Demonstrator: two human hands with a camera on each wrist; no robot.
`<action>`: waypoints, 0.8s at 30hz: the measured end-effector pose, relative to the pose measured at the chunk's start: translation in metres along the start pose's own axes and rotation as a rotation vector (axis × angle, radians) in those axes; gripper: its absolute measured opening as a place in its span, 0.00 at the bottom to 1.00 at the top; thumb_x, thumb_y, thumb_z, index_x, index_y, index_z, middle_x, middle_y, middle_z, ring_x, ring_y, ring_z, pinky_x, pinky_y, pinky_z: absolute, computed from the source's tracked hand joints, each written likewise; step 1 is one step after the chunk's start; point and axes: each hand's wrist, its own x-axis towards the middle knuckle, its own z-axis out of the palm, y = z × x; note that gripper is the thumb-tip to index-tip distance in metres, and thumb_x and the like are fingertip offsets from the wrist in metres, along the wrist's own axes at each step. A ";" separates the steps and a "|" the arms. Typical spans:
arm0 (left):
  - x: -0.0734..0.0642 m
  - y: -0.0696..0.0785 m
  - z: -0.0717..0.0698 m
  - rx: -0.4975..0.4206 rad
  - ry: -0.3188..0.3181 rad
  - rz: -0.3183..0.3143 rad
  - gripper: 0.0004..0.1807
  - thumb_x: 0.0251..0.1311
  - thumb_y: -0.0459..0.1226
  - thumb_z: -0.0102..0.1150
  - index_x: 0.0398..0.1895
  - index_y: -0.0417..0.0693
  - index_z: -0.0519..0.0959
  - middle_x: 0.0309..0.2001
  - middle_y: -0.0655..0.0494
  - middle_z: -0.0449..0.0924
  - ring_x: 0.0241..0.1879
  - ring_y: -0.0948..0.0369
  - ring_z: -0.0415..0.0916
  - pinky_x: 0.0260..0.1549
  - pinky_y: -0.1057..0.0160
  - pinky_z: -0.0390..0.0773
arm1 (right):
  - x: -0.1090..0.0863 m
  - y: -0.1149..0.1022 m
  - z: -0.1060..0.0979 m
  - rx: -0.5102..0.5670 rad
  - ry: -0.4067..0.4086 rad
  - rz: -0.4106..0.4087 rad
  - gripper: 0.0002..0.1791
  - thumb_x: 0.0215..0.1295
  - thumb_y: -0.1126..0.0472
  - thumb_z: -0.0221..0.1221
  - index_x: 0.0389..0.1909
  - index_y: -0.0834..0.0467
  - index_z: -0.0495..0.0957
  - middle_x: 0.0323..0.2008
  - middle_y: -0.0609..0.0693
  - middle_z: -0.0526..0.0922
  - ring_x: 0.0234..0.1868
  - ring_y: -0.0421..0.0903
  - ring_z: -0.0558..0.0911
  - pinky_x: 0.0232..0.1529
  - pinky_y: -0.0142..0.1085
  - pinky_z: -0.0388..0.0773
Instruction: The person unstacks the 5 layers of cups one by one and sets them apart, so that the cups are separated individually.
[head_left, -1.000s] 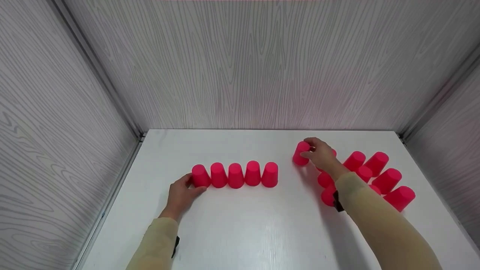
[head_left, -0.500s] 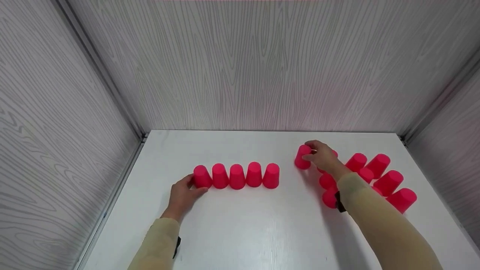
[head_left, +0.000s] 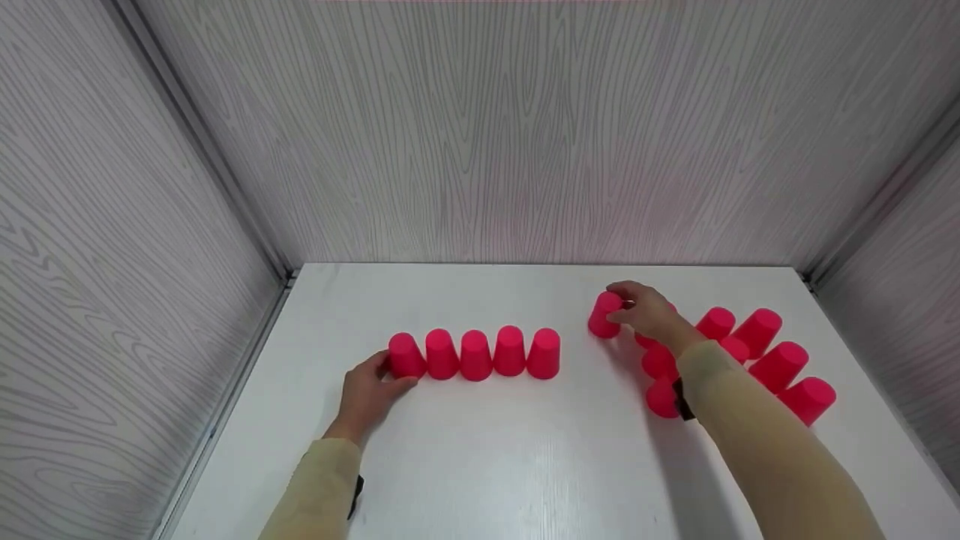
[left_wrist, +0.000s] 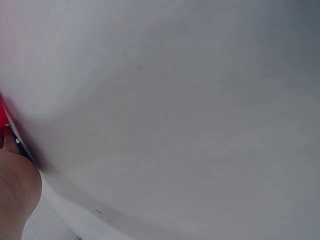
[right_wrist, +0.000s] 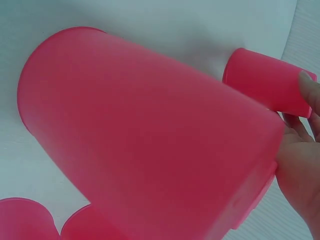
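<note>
In the head view, several pink cups stand upside down side by side in a row (head_left: pixel 476 356). My left hand (head_left: pixel 367 396) holds the leftmost cup (head_left: pixel 406 355), thumb at its near side and fingers behind it. Farther back and to the right, my right hand (head_left: pixel 646 313) pinches a single pink cup (head_left: pixel 601 321) between thumb and fingers, apart from the row. The right wrist view shows this held cup (right_wrist: pixel 265 82) at upper right, thumb across its narrow end. Only a sliver of red cup (left_wrist: pixel 3 117) beside the left hand appears in the left wrist view.
A group of upside-down pink cups (head_left: pixel 780 366) stands on the right of the white table (head_left: pixel 480 465), partly hidden by my right forearm. One large cup (right_wrist: pixel 145 130) fills much of the right wrist view. Wood-grain panels (head_left: pixel 480 135) enclose the back and sides.
The head view has shifted slightly. The cup in my right hand sits a touch lower than a second ago; the left hand and the row keep their places.
</note>
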 end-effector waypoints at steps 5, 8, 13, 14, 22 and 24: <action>0.002 0.000 0.001 -0.001 0.000 -0.004 0.43 0.61 0.45 0.79 0.78 0.52 0.70 0.70 0.53 0.76 0.72 0.50 0.71 0.64 0.52 0.79 | -0.004 -0.002 -0.004 -0.034 0.020 -0.024 0.40 0.73 0.63 0.67 0.81 0.52 0.61 0.73 0.59 0.68 0.74 0.62 0.67 0.69 0.54 0.75; 0.003 0.001 0.002 -0.006 -0.003 -0.018 0.44 0.61 0.46 0.79 0.79 0.52 0.69 0.71 0.53 0.75 0.73 0.50 0.70 0.64 0.53 0.79 | -0.008 -0.006 -0.007 -0.036 0.041 -0.073 0.39 0.73 0.63 0.67 0.81 0.53 0.61 0.75 0.60 0.67 0.76 0.63 0.65 0.70 0.54 0.74; 0.003 0.003 0.001 -0.003 -0.011 -0.028 0.44 0.61 0.45 0.79 0.79 0.52 0.68 0.72 0.53 0.75 0.73 0.49 0.69 0.64 0.53 0.79 | -0.017 -0.018 -0.009 -0.013 0.098 -0.181 0.38 0.73 0.62 0.67 0.80 0.53 0.63 0.77 0.57 0.66 0.78 0.62 0.64 0.74 0.52 0.70; 0.003 0.004 0.000 -0.003 -0.010 -0.026 0.44 0.61 0.45 0.79 0.79 0.51 0.68 0.72 0.52 0.75 0.73 0.49 0.70 0.64 0.53 0.79 | -0.019 -0.022 -0.008 -0.006 0.106 -0.199 0.38 0.73 0.62 0.67 0.80 0.52 0.64 0.77 0.56 0.67 0.78 0.61 0.64 0.74 0.52 0.69; 0.005 0.003 -0.005 0.007 0.002 0.014 0.41 0.63 0.43 0.77 0.77 0.47 0.70 0.71 0.50 0.76 0.73 0.50 0.71 0.68 0.52 0.76 | -0.037 -0.049 0.031 -0.051 0.068 -0.306 0.37 0.68 0.57 0.72 0.76 0.47 0.71 0.72 0.51 0.74 0.73 0.57 0.72 0.66 0.50 0.79; 0.004 0.002 -0.005 0.004 -0.002 0.010 0.41 0.64 0.43 0.77 0.78 0.47 0.70 0.71 0.50 0.76 0.73 0.50 0.70 0.68 0.52 0.75 | -0.038 -0.054 0.045 -0.074 0.045 -0.331 0.36 0.67 0.57 0.74 0.74 0.46 0.73 0.70 0.49 0.76 0.71 0.55 0.74 0.66 0.49 0.79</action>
